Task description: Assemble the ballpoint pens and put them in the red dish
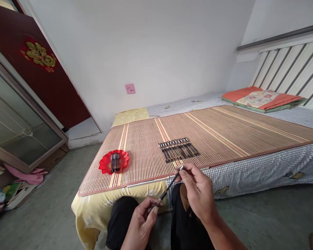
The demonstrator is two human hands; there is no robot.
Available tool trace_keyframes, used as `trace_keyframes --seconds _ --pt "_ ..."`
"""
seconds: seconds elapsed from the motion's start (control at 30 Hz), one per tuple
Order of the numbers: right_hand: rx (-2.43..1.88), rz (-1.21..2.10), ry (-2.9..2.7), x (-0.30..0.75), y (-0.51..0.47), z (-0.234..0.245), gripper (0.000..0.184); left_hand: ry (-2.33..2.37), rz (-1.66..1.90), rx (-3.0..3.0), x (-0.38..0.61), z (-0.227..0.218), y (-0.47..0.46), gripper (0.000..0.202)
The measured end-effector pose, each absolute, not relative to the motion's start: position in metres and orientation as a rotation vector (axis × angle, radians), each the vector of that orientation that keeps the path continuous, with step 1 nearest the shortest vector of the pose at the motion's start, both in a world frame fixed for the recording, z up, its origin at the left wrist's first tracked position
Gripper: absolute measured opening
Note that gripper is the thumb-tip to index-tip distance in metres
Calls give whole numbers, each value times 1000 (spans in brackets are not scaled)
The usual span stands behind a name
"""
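A slim dark pen (169, 188) slants between my two hands above my knees, in front of the bed's edge. My left hand (143, 218) is closed round its lower end. The fingers of my right hand (197, 185) pinch the upper end, where a silvery tip shows. Just beyond my right hand, several dark pens (178, 149) lie side by side in a row on the striped bamboo mat (143, 146). To the left, a red scalloped dish (102, 166) holds several short dark, clear-sided pieces (115, 162), whose kind I cannot make out.
The mat covers a bed with a yellow and checked sheet (266, 177). A folded orange and floral cloth (261, 98) lies at the far right by the white slatted headboard (294, 66). A pink note (130, 89) is on the wall. Glass-fronted cabinet (21, 121) at left.
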State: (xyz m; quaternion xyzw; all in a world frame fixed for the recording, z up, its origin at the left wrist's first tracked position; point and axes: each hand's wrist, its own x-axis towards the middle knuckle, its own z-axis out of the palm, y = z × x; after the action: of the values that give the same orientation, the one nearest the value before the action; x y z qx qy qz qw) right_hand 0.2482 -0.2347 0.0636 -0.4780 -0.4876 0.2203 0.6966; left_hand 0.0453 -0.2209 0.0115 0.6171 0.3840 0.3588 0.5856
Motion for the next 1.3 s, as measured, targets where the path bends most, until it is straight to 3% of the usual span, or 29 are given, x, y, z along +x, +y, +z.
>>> trace_keyframes --seconds 0.33,0.5,0.9,1.1,1.3 --pt "-984 894 -1418 238 -233 47 26 706 778 976 52 15 -227 44" --pt "-968 997 -1299 242 -228 48 34 694 786 896 54 14 -228 43" --pt "-909 1213 -1151 240 -217 35 29 602 726 931 57 4 -229 41" --pt "-900 1246 -1077 238 -213 31 38 617 743 956 56 -3 -228 41" --pt "-853 1366 -1038 241 -214 23 29 621 756 891 57 2 -228 41"
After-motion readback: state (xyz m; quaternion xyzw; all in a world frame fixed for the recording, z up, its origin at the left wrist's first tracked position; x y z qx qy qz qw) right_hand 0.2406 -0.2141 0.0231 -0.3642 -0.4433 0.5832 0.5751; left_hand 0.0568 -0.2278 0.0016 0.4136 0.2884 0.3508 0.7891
